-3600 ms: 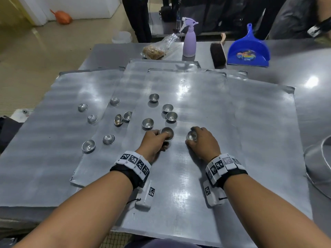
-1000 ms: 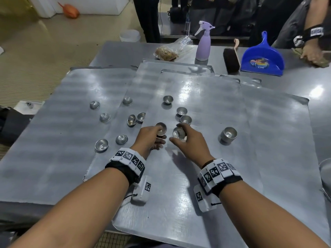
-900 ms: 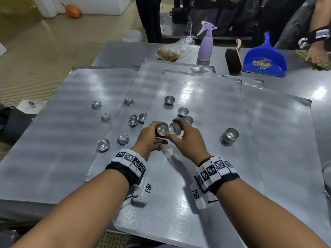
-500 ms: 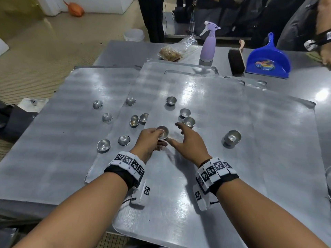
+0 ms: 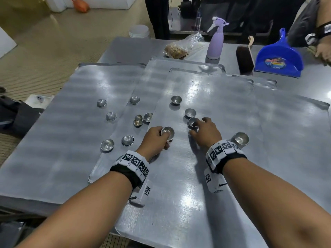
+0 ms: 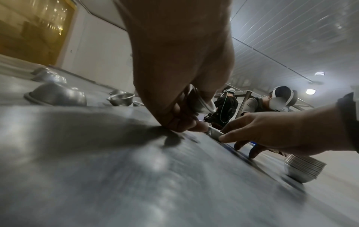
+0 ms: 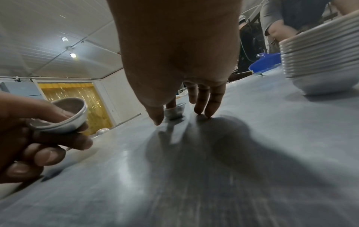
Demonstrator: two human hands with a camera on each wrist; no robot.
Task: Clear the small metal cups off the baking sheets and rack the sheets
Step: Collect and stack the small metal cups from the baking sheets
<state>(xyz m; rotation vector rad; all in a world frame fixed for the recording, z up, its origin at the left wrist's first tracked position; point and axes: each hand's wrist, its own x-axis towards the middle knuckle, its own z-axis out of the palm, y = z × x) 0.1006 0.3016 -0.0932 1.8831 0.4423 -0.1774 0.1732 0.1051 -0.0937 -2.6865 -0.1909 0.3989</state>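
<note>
Several overlapping baking sheets cover the table, the top sheet (image 5: 206, 176) under both hands. My left hand (image 5: 165, 138) grips a few nested metal cups (image 5: 167, 132), tilted, just above the sheet; the right wrist view shows them (image 7: 64, 116) held by thumb and fingers. My right hand (image 5: 194, 129) reaches over a single upright cup (image 5: 193, 122), straight thumb and forefinger on either side of it (image 7: 174, 112), other fingertips touching the sheet. A taller stack of cups (image 5: 240, 138) stands to its right. More cups lie scattered, e.g. (image 5: 190, 112), (image 5: 176, 99), (image 5: 107, 145).
At the table's far edge stand a purple spray bottle (image 5: 215, 43), a brush (image 5: 244, 58), a blue dustpan (image 5: 279, 59) and a plastic bag (image 5: 180, 49). Another person's hand (image 5: 322, 51) rests at the far right. The left sheet (image 5: 62, 140) reaches the table's left edge.
My right hand brought a cup to the left hand's cups, let it go there, then moved forward and right onto another cup. The left hand kept holding its cups.
</note>
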